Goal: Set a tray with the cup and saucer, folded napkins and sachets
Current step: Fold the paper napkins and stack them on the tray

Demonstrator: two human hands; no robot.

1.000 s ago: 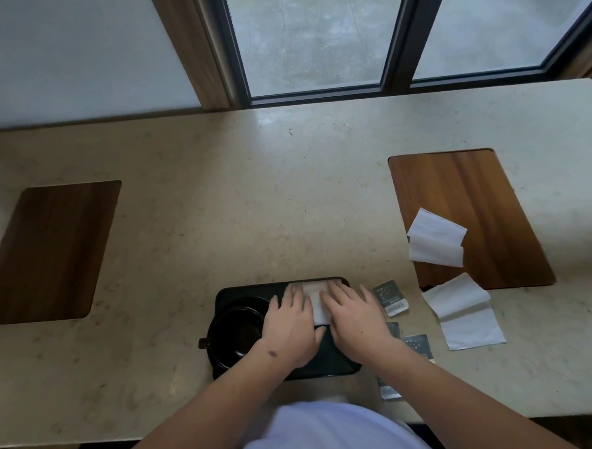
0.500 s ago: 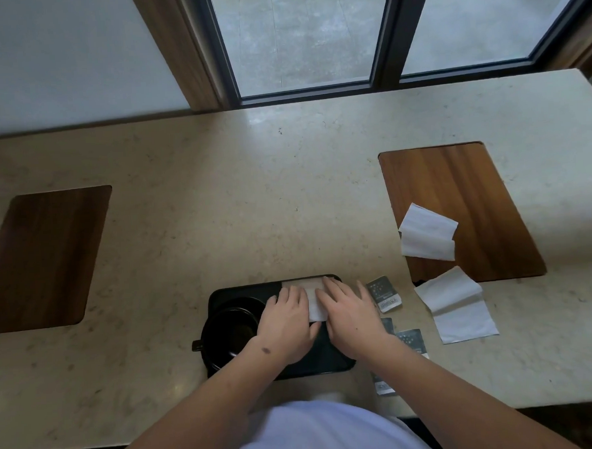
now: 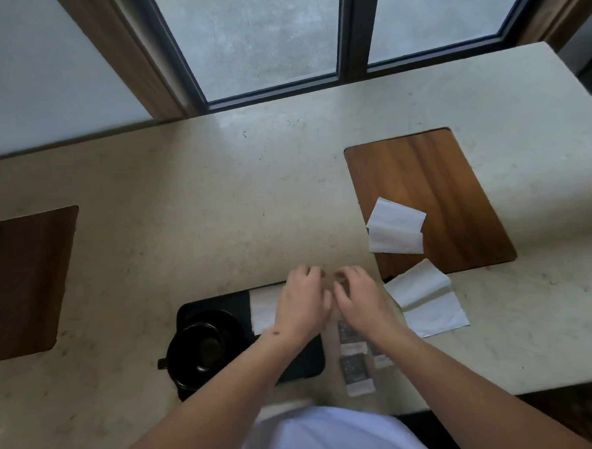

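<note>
The pale table point(image 3: 191, 209) carries everything within arm's reach of the person; a wooden board point(image 3: 433, 182) at the right keeps two spare napkins point(image 3: 394, 231) part on it, part off, ready to be taken; the black tray point(image 3: 305, 364) sits close in front, cup and saucer point(image 3: 200, 346) filling its left end so the right stays free; one folded napkin point(image 3: 264, 310) already lies on the tray beside them; the sachets point(image 3: 355, 369) wait on the table just right of the tray; the left hand point(image 3: 302, 308) and right hand point(image 3: 358, 301) hover over the tray's right end, each grip loose, fingers curled, holding nothing I can make out.
</note>
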